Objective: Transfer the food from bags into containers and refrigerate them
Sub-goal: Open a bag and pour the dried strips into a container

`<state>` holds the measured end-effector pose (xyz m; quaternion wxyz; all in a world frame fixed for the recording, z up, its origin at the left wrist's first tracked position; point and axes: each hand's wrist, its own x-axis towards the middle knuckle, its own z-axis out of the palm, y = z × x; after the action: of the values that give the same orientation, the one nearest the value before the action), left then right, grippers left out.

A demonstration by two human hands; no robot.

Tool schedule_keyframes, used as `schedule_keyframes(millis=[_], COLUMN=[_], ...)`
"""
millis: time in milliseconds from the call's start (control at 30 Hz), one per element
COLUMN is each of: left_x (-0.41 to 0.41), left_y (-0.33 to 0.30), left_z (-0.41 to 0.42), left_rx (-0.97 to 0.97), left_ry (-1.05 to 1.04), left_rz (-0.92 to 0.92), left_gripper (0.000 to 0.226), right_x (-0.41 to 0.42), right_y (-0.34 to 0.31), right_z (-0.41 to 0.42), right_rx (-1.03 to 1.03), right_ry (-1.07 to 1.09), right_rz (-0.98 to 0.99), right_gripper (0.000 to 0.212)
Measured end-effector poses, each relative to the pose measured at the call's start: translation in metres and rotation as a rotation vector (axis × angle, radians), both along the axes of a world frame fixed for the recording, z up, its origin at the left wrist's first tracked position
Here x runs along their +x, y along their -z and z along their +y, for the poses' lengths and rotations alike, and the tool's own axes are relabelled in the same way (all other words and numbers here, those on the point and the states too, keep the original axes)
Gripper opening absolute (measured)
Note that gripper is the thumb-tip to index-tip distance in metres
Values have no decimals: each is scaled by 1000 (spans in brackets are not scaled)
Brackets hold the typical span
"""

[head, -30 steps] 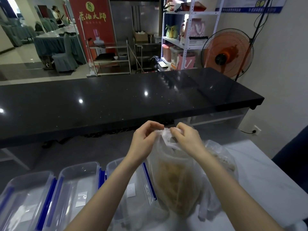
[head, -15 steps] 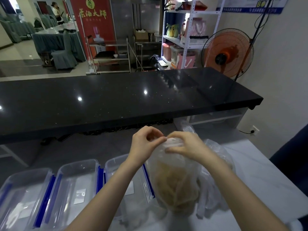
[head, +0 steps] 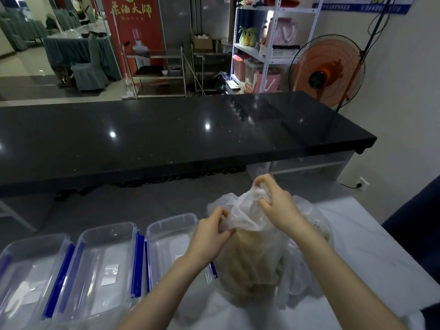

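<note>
White table (head: pixel 357 234): both hands pinch bag (head: pixel 250 258) mouth, left hand (head: pixel 212 234) nearer the empty container (head: pixel 171 236) just left; right hand (head: pixel 276 206) higher.

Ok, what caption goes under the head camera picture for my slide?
Both hands, left and right, pull open a plastic bag of food beside three empty containers.
</note>
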<state>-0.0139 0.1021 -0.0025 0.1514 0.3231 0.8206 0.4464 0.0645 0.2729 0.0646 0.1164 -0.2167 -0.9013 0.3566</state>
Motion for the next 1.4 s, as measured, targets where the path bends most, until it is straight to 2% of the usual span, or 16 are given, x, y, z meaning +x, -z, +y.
schedule_keyframes(millis=[67, 100, 200, 267, 300, 333, 400, 500, 600, 667, 900, 1033, 1100, 1200, 1300, 1400], left_x=[-3, -5, -11, -13, -13, -12, -10, -4, -1, 1, -8, -15, -16, -16, -19, -26], left_y=[-3, -4, -2, -3, -3, -3, -2, -1, 2, 2, -21, -25, -28, -39, -49, -56], left_z=[-4, -5, -5, -3, -2, -1, 1, -2, -7, -6, -12, -43, -59, -80, -111, -144], left_rx=[40, 45, 37, 18, 10, 6, 16, 41, -48, -29, 111, 155, 200, 355, 422, 468], left_ry=[-19, -29, -62, -74, -78, -81, -88, -95, -73, -83, -190, -205, -234, -368, -525, -665], left_rz=[-6, 13, 111, 163, 173, 174, 154, 47, -43, -69, -71, -89, -100, -161, -222, -164], left_gripper=[18, 16, 5, 9, 16, 23, 26, 19, 55, 58, 24, 31, 22, 9, 22, 21], right_x=[3, 4, 7, 9, 10, 9, 5, 0, -5, -11, -32, -44, -54, -71, -85, -94], right_y=[7, 10, 11, 12, 14, 18, 22, 16, 0, -14, -59, -76, -81, -87, -86, -78], right_z=[3, 4, -1, -8, -11, -13, -14, -9, -5, -3, -16, -44, -61, -90, -113, -127], right_rx=[44, 65, 66, 75, 148, 245, 359, 254, 229, 241, 75, 1, -33, -65, -108, -134], right_ry=[-102, -148, -238, -303, -335, -342, -268, -173, -139, -137, -325, -421, -470, -543, -570, -552], right_rz=[-64, -89, -183, -292, -354, -391, -323, -132, -48, 17, 280, 380, 409, 417, 420, 402], right_gripper=[55, 55, 30, 43, 53, 51, 28, 18, 4, 6, 8, 8, 12, 13, 16, 15])
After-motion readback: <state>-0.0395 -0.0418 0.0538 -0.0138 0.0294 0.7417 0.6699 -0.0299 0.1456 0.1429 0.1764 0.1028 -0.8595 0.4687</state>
